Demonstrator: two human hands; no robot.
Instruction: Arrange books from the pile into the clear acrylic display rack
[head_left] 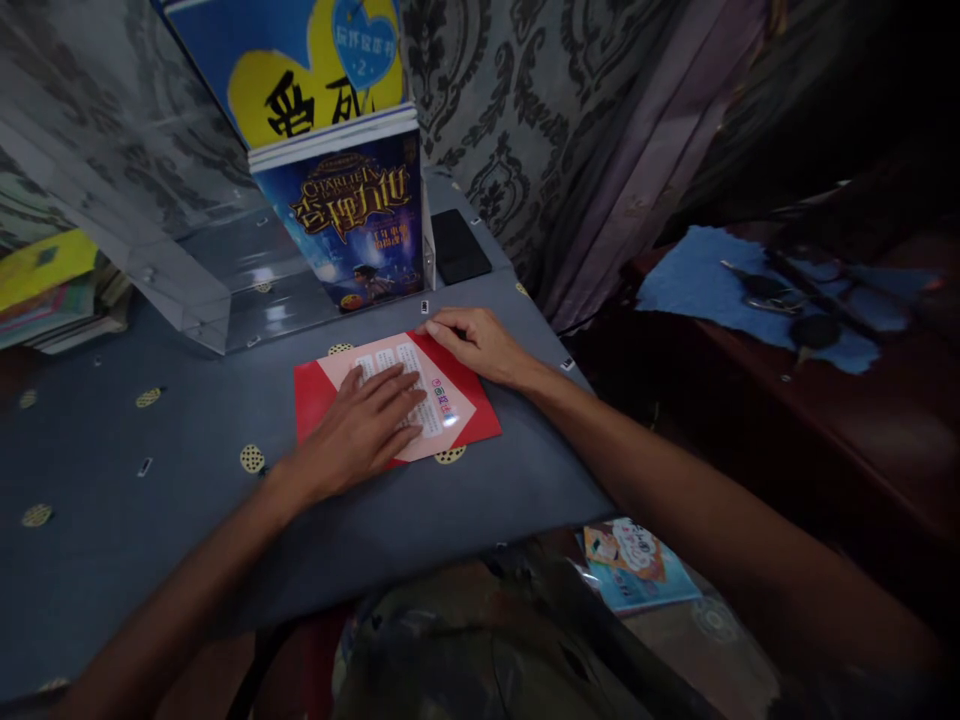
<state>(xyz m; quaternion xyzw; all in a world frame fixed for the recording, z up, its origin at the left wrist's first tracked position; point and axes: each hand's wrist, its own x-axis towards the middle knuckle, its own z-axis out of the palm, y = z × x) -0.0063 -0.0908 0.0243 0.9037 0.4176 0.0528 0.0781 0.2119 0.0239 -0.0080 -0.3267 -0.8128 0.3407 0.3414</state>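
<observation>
A thin red and pink book (461,385) with white text panels lies flat on the grey tablecloth. My left hand (367,420) rests palm down across its left and middle part, fingers stretched and slightly spread, covering some of the print. At the book's far right edge is my right hand (472,340), its fingers drawn together and bent, with the thumb against the red cover. The fingertips of that hand meet the book's edge, and part of their grip is hidden.
Behind the book, a clear acrylic rack (202,310) holds upright books, a dark blue one (360,230) in front. A black flat object (461,245) lies beside it. A book stack (67,300) is at left. Blue cloth (697,285) lies at right; another book (641,565) sits below the table edge.
</observation>
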